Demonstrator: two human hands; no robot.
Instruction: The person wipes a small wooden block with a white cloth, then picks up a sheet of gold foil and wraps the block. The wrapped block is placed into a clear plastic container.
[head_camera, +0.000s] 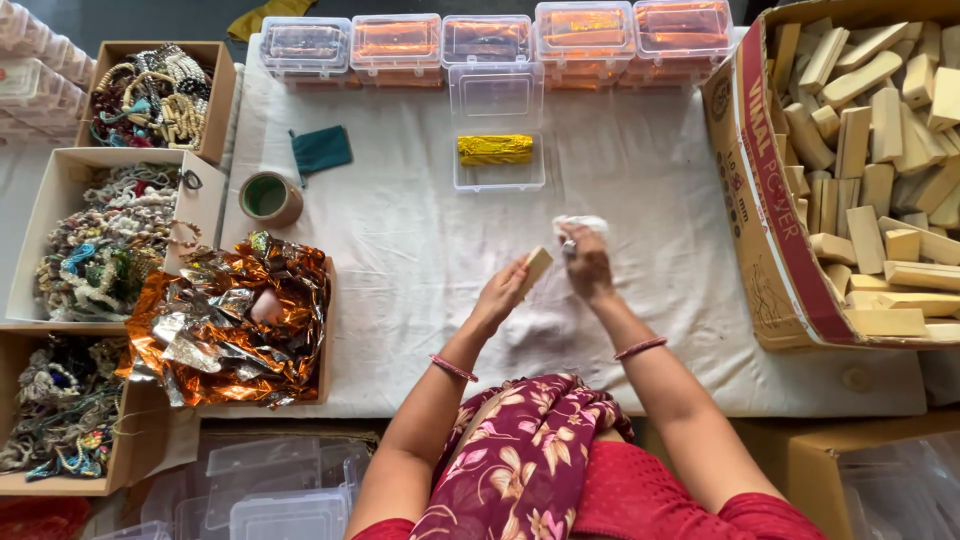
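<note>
Two forearms angle inward above the cloth-covered counter (400, 250); the left hand (503, 293) keeps a closed grip on a pale wooden block (537, 267), the right hand (586, 262) clutches a white cloth (580, 224) just beside it

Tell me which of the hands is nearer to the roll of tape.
Left. The left hand, holding a wooden block, is on the tape's side of the table. The right hand, holding a white cloth, sits farther right.
</note>
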